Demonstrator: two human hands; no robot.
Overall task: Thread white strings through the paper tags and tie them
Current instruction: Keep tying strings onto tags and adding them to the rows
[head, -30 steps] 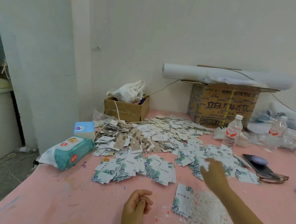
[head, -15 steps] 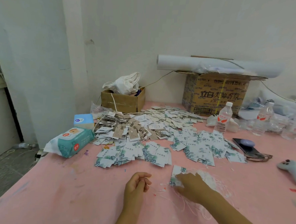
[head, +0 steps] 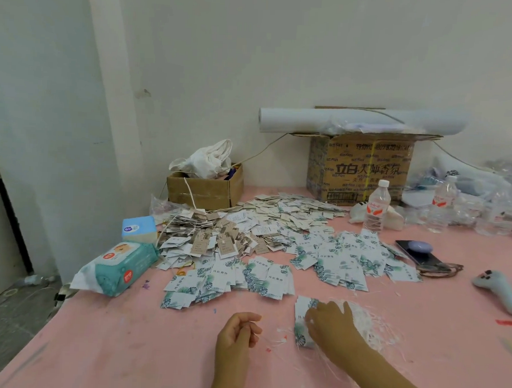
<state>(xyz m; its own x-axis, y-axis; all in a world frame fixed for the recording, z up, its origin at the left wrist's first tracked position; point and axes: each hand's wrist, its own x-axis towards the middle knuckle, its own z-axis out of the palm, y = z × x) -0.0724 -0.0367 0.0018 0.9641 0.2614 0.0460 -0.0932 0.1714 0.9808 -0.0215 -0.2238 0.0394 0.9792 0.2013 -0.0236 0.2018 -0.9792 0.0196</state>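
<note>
My right hand (head: 329,323) lies spread on a tag (head: 301,318) beside the string bundle (head: 366,321) near the bench's front edge; my left hand (head: 238,331) pinches one string (head: 271,340). Pickup step: next I lift that tag and find its hole.

Pink table (head: 122,350) under me, speckled with faint paint marks. Tags (head: 269,279) at twelve o'clock are white with teal-green leaf prints; the further tags (head: 225,247) at eleven are plain kraft brown. White strings (head: 369,321) in a tangle at two o'clock. Wet wipes pack (head: 120,268) at ten is teal and white with red-orange round stickers. Tissue box (head: 138,227) beyond it is light blue. Water bottle (head: 376,210) at one has a red-and-white label. Big carton (head: 360,169) is brown with dark lettering and a yellow strap.
</note>
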